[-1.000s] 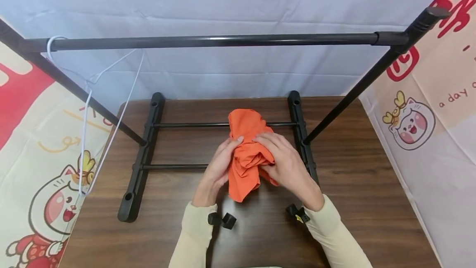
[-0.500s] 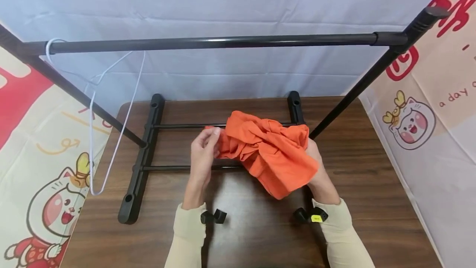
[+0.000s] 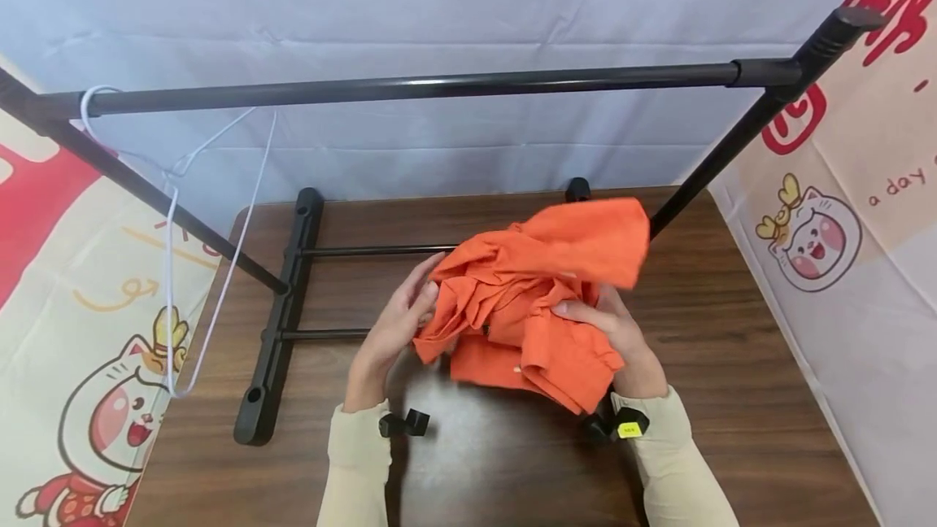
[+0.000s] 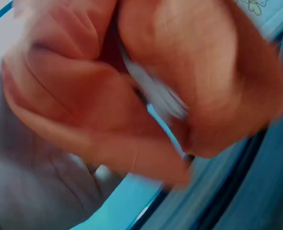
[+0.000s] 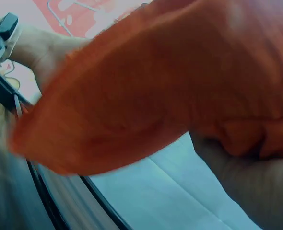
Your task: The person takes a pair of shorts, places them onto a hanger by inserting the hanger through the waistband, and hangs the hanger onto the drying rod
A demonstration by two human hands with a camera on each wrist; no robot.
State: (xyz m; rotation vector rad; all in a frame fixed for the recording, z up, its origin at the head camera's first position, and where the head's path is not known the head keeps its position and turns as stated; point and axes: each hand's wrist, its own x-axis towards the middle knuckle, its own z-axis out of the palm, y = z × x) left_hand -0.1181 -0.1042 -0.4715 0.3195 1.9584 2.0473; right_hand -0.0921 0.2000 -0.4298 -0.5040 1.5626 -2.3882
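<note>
A crumpled orange garment point(image 3: 512, 299) is held up over the table, its folds bunched and a small white button-like spot near its lower edge. My left hand point(image 3: 391, 328) grips its left side, thumb in front and some fingers behind the cloth. My right hand point(image 3: 622, 340) pinches the right side, with the thumb on top and the other fingers hidden underneath. One flap sticks out toward the upper right. Blurred orange cloth point(image 4: 103, 110) fills much of the left wrist view, and the same garment point(image 5: 146, 91) covers most of the right wrist view.
Behind the hands stands a black clothes rack point(image 3: 439, 86) with a high crossbar and low feet. A white hanger point(image 3: 172, 250) hangs at its left end. The brown wooden table point(image 3: 732, 397) lies below. A pale cloth backdrop point(image 3: 468, 6) closes off the back, with printed cloths on both sides.
The garment began as a tight bundle between both hands. It has been spread wider to the right, and its right flap has swung upward. Both hands have moved apart.
</note>
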